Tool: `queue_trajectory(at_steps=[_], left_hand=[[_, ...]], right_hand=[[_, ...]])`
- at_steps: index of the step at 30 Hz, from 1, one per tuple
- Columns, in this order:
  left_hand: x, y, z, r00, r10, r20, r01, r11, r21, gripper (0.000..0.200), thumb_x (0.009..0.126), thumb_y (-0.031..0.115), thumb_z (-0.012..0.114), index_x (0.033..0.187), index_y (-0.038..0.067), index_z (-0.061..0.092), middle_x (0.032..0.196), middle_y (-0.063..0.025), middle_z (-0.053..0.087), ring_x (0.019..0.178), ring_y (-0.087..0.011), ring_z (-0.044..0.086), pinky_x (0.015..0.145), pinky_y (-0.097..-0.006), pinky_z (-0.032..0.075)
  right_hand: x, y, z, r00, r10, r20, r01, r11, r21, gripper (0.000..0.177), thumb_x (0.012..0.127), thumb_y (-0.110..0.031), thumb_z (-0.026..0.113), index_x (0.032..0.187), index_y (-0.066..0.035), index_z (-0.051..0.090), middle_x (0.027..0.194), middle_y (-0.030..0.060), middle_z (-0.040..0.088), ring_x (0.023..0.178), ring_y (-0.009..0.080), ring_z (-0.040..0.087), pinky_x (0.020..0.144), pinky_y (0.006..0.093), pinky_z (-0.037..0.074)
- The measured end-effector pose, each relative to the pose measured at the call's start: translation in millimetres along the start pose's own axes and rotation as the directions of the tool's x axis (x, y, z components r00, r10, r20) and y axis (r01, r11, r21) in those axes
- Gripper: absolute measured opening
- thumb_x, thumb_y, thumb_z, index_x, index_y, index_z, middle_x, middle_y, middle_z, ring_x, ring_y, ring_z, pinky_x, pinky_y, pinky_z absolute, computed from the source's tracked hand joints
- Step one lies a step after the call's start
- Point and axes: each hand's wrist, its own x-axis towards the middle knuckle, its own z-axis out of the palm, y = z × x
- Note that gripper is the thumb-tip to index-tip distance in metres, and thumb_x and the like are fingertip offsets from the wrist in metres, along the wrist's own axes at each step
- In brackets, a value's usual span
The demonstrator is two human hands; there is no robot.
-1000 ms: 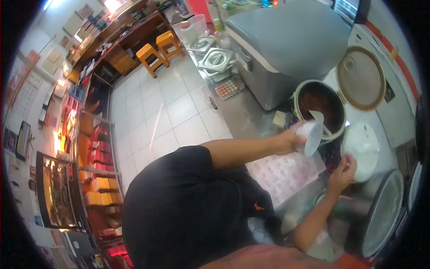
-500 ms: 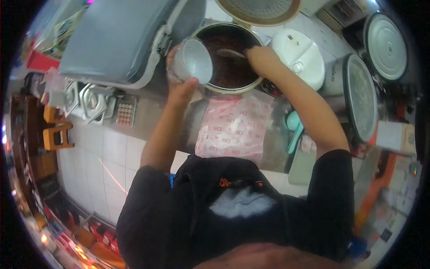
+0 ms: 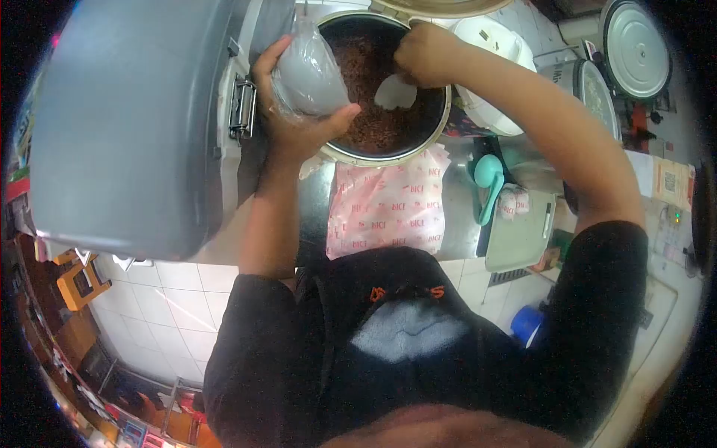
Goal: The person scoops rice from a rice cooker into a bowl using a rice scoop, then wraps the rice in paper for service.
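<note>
Steel counter [image 3: 464, 216] bears a far pot [image 3: 373, 160], the right hand [image 3: 431, 54] closed on a paddle [image 3: 394, 92] inside, the left hand [image 3: 287, 123] curled around a bowl [image 3: 310, 73] at the left rim, best held steady.

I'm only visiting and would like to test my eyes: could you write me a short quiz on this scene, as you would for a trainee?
1. True or false: next to the right hand, a white paddle shows inside the open pot.
2. The left hand holds: A) a white bowl; B) a knife; C) a sponge.
3. Fill in: in the picture, the turquoise ladle lies to the ____ of the flat pink printed paper.

Key: 1. True; 2. A; 3. right
</note>
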Motion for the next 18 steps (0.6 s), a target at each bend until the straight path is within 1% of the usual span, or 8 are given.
queue_trajectory(at_steps=[3,5,7,9,10,13,15,18], left_hand=[[1,-10,-2,0.998,0.066,0.004,-0.066,0.996,0.059,0.104,0.054,0.023,0.093,0.139,0.008,0.036,0.124,-0.0106,0.048,0.112,-0.0233,0.053,0.096,-0.0382,0.047],[-2,-11,-1,0.998,0.06,-0.021,-0.059,0.998,0.034,0.104,0.054,0.024,0.094,0.139,0.008,0.036,0.124,-0.0102,0.048,0.111,-0.0229,0.053,0.096,-0.0375,0.047],[-3,-14,-2,0.999,0.031,-0.013,-0.031,0.999,0.02,0.104,0.054,0.023,0.094,0.14,0.008,0.036,0.124,-0.0101,0.048,0.11,-0.0228,0.054,0.096,-0.0372,0.047],[-2,-15,-2,1.0,0.017,0.005,-0.017,1.0,0.004,0.104,0.054,0.023,0.094,0.14,0.009,0.036,0.124,-0.01,0.047,0.11,-0.0227,0.054,0.096,-0.0368,0.046],[-1,-16,-2,0.999,0.052,-0.006,-0.052,0.999,0.001,0.105,0.054,0.023,0.094,0.14,0.008,0.035,0.124,-0.0101,0.047,0.11,-0.0227,0.053,0.096,-0.0367,0.046],[-2,-15,-1,0.995,0.094,0.015,-0.095,0.995,0.024,0.107,0.055,0.025,0.093,0.141,0.007,0.033,0.126,-0.0108,0.048,0.112,-0.0229,0.053,0.097,-0.0366,0.045],[1,-1,5,0.996,-0.047,-0.077,0.042,0.997,-0.062,0.106,0.057,0.027,0.092,0.142,0.005,0.033,0.127,-0.0115,0.048,0.114,-0.0237,0.052,0.098,-0.0366,0.045],[12,20,20,0.989,-0.076,-0.128,0.053,0.984,-0.172,0.096,0.066,0.037,0.084,0.14,0.0,0.035,0.127,-0.0132,0.05,0.111,-0.0245,0.055,0.098,-0.0365,0.045]], right_hand=[[-1,-35,6,0.967,0.037,0.254,-0.097,0.969,0.228,0.022,0.081,-0.021,0.062,0.088,-0.005,0.075,0.09,0.0194,0.072,0.089,0.0353,0.07,0.082,0.0443,0.056],[4,-54,18,0.974,0.114,0.194,-0.201,0.832,0.517,0.03,0.085,-0.028,0.061,0.088,-0.001,0.073,0.093,0.0223,0.071,0.089,0.0376,0.069,0.081,0.0442,0.056],[8,-61,35,0.97,0.161,0.18,-0.238,0.757,0.608,0.036,0.088,-0.035,0.061,0.097,-0.003,0.073,0.097,0.0221,0.07,0.092,0.0379,0.068,0.083,0.0448,0.054],[8,-62,56,0.971,0.229,-0.075,-0.064,0.542,0.838,0.035,0.089,-0.039,0.062,0.108,-0.012,0.073,0.1,0.0186,0.071,0.096,0.0363,0.067,0.086,0.0449,0.053],[6,-61,54,0.976,0.206,-0.074,-0.045,0.52,0.853,0.033,0.089,-0.037,0.062,0.114,-0.02,0.072,0.103,0.0158,0.071,0.097,0.0349,0.067,0.087,0.0441,0.052],[-6,-61,46,0.964,0.227,-0.141,0.009,0.499,0.867,0.033,0.089,-0.032,0.065,0.116,-0.014,0.071,0.102,0.0178,0.07,0.094,0.0343,0.067,0.084,0.0411,0.051],[-16,-56,32,0.961,0.247,-0.125,-0.029,0.54,0.841,0.034,0.087,-0.037,0.064,0.114,-0.019,0.072,0.104,0.0136,0.071,0.096,0.0342,0.067,0.086,0.0427,0.052],[-25,-49,28,0.965,0.252,-0.074,-0.071,0.523,0.849,0.034,0.086,-0.037,0.065,0.113,-0.018,0.072,0.104,0.0131,0.071,0.096,0.0337,0.067,0.086,0.0414,0.052]])
